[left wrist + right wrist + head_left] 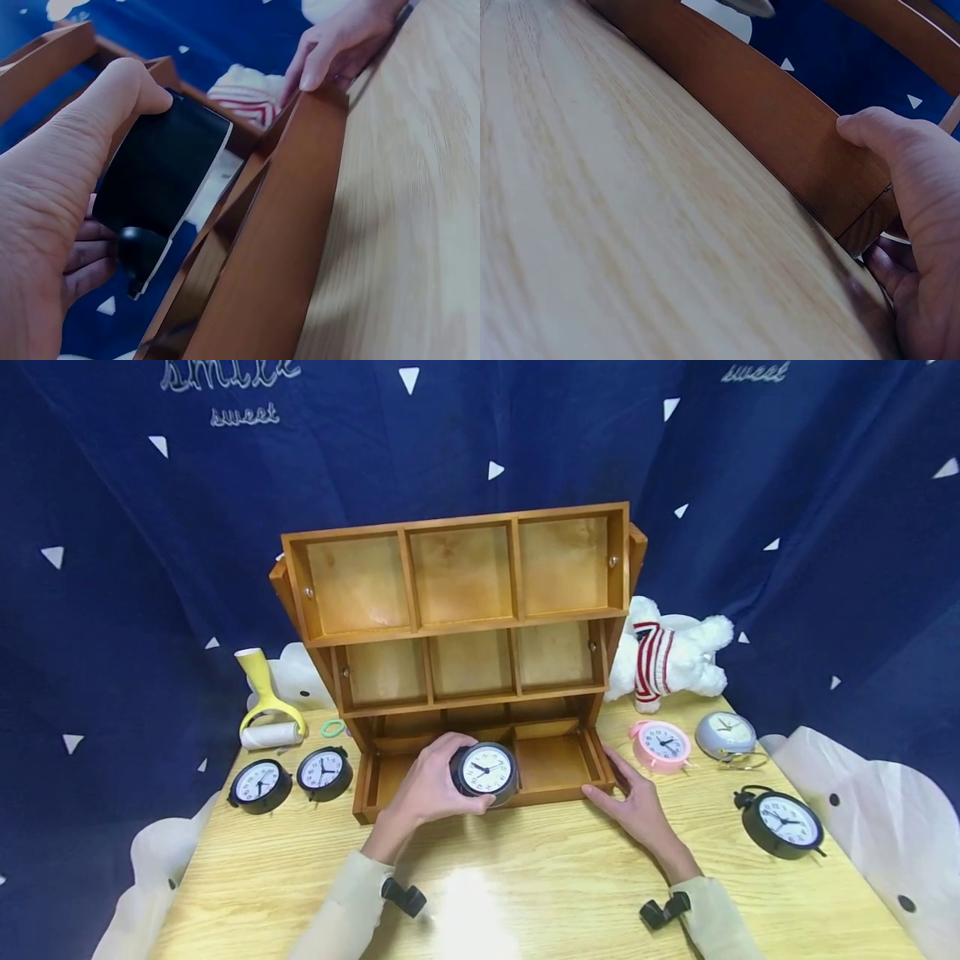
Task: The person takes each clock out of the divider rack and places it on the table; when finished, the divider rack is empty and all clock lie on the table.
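My left hand grips a black alarm clock round its rim, the white dial facing up toward my head. The clock is above the front edge of the lowest tier of a wooden tiered organizer. The left wrist view shows the clock's black casing tilted over that tier, with the thumb on its edge. My right hand holds the organizer's front right corner. In the right wrist view, its thumb presses the front board and its fingers lie round the side, partly hidden.
Two black clocks stand left of the organizer, near a yellow lint roller and a green ring. To the right are a pink clock, a grey clock and another black clock. A white plush toy lies behind them.
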Action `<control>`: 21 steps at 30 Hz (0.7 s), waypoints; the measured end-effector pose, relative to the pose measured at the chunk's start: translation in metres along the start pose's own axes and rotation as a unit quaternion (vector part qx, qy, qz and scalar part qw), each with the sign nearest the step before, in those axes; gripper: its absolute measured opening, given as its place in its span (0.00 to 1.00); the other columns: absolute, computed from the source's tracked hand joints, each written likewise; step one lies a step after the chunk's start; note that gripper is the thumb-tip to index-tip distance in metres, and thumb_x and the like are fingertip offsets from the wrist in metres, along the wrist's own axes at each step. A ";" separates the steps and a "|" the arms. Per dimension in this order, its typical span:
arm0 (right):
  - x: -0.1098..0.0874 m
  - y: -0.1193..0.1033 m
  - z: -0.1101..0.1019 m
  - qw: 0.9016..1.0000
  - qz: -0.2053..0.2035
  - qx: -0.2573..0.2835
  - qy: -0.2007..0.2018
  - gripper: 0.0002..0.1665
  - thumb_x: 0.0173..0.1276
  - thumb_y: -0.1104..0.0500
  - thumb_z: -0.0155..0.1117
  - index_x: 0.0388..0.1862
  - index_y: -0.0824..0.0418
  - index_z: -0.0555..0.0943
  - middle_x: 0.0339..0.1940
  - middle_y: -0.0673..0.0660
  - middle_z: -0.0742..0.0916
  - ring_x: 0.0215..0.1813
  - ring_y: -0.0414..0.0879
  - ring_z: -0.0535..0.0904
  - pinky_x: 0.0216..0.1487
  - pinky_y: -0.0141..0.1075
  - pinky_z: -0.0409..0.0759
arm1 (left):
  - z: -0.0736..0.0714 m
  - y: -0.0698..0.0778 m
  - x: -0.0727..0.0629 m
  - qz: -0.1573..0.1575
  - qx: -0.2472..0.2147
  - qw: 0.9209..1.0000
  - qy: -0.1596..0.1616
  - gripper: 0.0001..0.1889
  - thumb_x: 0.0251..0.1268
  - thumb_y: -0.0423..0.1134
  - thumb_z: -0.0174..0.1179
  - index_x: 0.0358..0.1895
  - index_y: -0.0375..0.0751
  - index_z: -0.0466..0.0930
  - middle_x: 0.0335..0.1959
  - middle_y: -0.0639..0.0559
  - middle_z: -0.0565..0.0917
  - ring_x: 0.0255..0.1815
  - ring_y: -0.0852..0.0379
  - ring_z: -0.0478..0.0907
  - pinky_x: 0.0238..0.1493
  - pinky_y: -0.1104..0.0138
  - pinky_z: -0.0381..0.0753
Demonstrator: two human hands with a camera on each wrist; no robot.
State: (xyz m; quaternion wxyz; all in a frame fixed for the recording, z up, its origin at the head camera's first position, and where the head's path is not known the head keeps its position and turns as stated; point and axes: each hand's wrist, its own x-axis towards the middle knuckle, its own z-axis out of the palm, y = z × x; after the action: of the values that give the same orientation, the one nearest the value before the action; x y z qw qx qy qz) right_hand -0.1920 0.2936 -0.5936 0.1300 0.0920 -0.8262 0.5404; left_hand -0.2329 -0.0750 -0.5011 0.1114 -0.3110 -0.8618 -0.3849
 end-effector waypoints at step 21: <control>0.000 -0.001 0.001 1.000 0.011 -0.015 0.003 0.48 0.66 0.59 0.79 0.81 0.58 0.67 0.78 0.68 0.72 0.76 0.64 0.70 0.64 0.16 0.67 | -0.078 -0.029 -0.102 -0.111 0.063 0.983 0.134 0.42 0.27 0.48 0.86 0.55 0.41 0.83 0.52 0.48 0.87 0.54 0.46 0.83 0.56 0.46 0.82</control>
State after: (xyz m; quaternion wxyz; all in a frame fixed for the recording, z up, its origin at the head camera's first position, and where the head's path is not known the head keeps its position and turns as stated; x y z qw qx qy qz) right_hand -0.1919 0.2923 -0.5931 0.1278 0.0793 -0.8348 0.5296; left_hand -0.1744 -0.1933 -0.5091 0.2022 -0.1508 -0.8909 -0.3778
